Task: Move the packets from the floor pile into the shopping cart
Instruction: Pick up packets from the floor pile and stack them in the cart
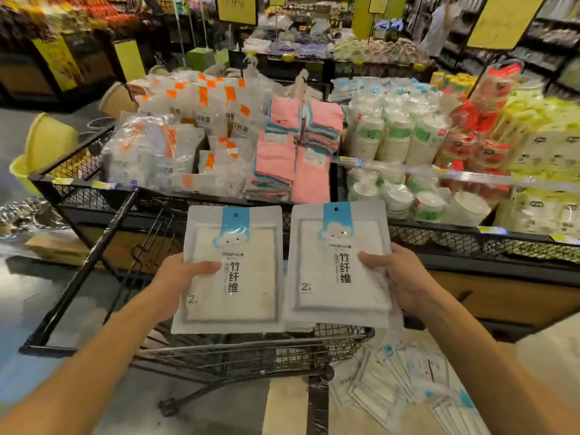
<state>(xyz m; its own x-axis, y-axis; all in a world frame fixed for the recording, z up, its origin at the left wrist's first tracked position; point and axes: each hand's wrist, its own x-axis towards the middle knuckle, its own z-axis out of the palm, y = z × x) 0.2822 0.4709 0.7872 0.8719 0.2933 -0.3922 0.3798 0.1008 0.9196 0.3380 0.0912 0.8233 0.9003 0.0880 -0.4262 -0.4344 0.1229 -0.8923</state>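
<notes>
At centre frame, two packets held side by side above the cart (219,350), faces toward the camera.

Left packet (232,271): white pouch, blue header strip with a cloud face, dark characters down the middle, upright. Left hand (182,274) grips its left edge, thumb curled across the front, fingers hidden behind.

Right packet (339,265): same design, nearly touching the left one, tilted slightly. It appears to be the top of a small stack, with further edges showing beneath its lower border. Right hand (398,277) grips its right edge, thumb on the front, fingers hidden behind.

Cart: dark wire basket, lower centre and left, under the packets; a wheel shows at lower centre. Whether anything lies inside it cannot be told.

Floor pile (405,387): lower right of the frame, loose white packets with blue marks, overlapping, just beside the cart.

Display bin (201,199): black mesh, middle of the frame, behind the cart. Contents, left to right: clear bags with orange labels (194,120), pink cloths (295,146), paper cup stacks (398,136), red-wrapped cups (477,127), yellow-topped packs (539,142).

Upper frame: blurred shelves and yellow signs (502,20).
</notes>
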